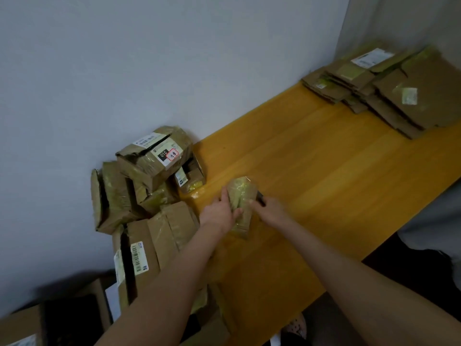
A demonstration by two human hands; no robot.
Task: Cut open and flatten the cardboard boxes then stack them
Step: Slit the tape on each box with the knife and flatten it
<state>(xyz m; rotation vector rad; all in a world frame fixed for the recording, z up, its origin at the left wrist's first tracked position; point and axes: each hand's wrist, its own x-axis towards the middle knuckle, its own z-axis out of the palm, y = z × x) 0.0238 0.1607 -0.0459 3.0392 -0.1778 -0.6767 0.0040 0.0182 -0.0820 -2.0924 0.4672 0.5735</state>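
Our left hand (219,211) grips the small taped box (243,196), which lies on the yellow table (324,183). Our right hand (272,212) is closed around a dark cutter (261,198) at the box's right side. Unopened boxes (149,158) are piled at the left; the flattened stack (404,101) lies far right.

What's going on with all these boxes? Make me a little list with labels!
place: yellow table beside a pale wall
left hand: holds the small taped box on the table
right hand: grips a dark tool at the box's right side
waiting: pile of boxes, left, against the wall
done: flattened cardboard stack, far right end of the table
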